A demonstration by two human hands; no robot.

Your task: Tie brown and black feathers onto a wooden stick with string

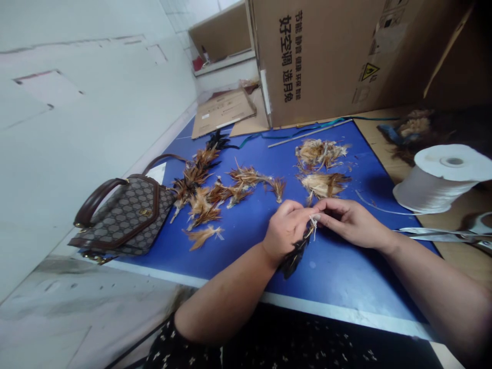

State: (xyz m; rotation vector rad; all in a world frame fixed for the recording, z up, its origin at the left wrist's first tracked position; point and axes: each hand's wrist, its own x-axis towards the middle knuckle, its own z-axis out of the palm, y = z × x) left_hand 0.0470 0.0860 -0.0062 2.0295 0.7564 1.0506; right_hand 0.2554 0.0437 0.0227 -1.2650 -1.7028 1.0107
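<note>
My left hand (pixel 288 228) is closed around a bunch of dark feathers (pixel 294 259), whose tips hang below the fist over the table's near side. Pale quill ends or thread (pixel 313 223) stick out above the grip. There the fingers of my right hand (pixel 344 220) pinch together, meeting the left fingertips; what exactly they hold is too small to make out. Just beyond my hands lies a fanned bundle of tan feathers (pixel 323 184), with a looser pile of pale feathers (pixel 319 154) behind it. Several brown feather tufts (pixel 203 202) spread out to the left.
A patterned handbag (pixel 134 218) stands at the table's left edge. On the right are a large white spool (pixel 434 179) and scissors (pixel 434 234). A big cardboard box (pixel 326 61) rises behind the blue tabletop (pixel 246 246). A thin stick (pixel 307 134) lies near the back.
</note>
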